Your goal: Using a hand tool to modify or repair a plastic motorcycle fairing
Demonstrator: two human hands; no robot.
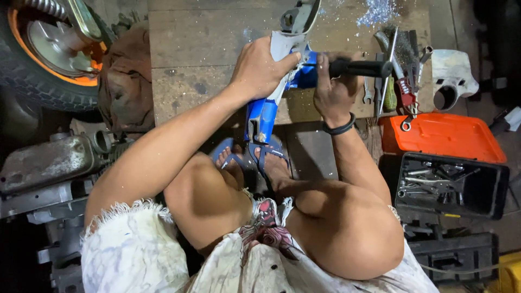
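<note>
Both grips clamped: my left hand pins the blue grinder body over the wooden surface — my right hand closes on its black side handle, steadying it.

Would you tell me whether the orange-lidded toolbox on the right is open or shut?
Open. The orange lid lies swung back flat, and the black tray beside it is exposed, with wrenches visible lying inside.

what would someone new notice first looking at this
At centre, the left hand presses a blue and white power tool onto the wooden board while the right hand grips its black side handle. An orange toolbox lid glows at right.
</note>
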